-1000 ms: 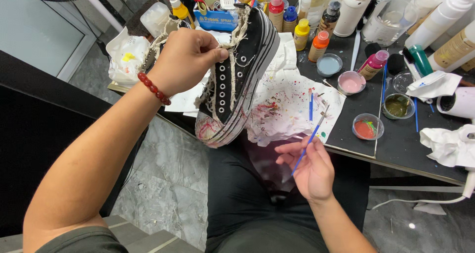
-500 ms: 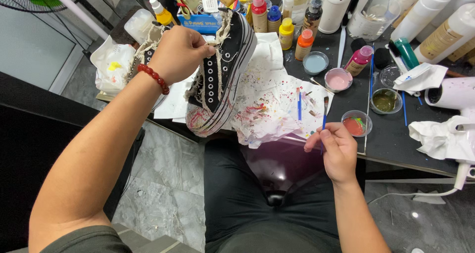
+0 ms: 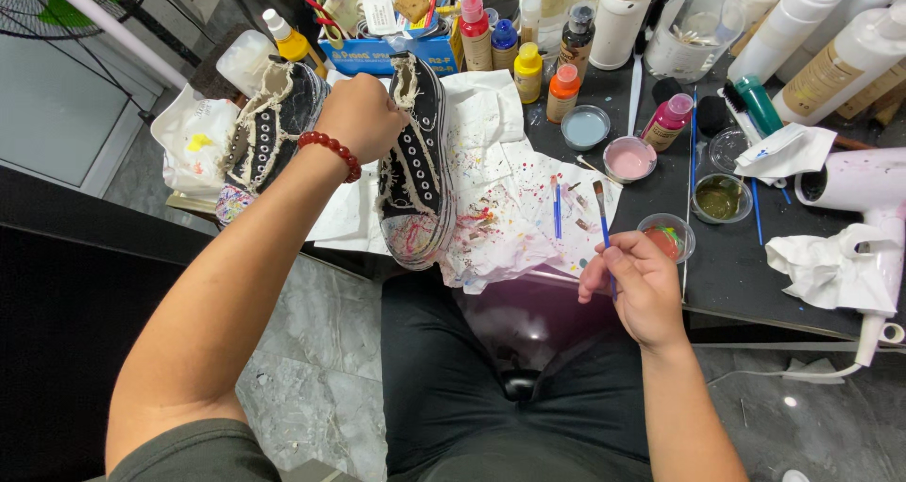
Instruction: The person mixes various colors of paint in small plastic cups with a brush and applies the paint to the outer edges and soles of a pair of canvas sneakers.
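My left hand (image 3: 357, 116) reaches inside a black canvas sneaker (image 3: 416, 175) and holds it over the table's front edge, toe toward me; its white toe cap is streaked with pink and green paint. A red bead bracelet (image 3: 330, 152) circles that wrist. My right hand (image 3: 640, 279) grips a thin blue paintbrush (image 3: 601, 210), bristles pointing away from me, just in front of a small cup of red paint (image 3: 666, 238). A second black sneaker (image 3: 267, 128) lies left of the held one.
A paint-stained white cloth (image 3: 514, 213) covers the black table (image 3: 755, 274). Paint bottles (image 3: 564, 91), small paint dishes (image 3: 630, 157), loose brushes (image 3: 557, 208), crumpled tissues (image 3: 826, 265) and a white hair dryer (image 3: 873, 208) crowd it. A blue box (image 3: 377, 58) stands at the back.
The view has shifted, so the second sneaker shows at the left. My left hand has tipped the held sneaker more upright. My right hand has risen with the brush toward the red paint cup.
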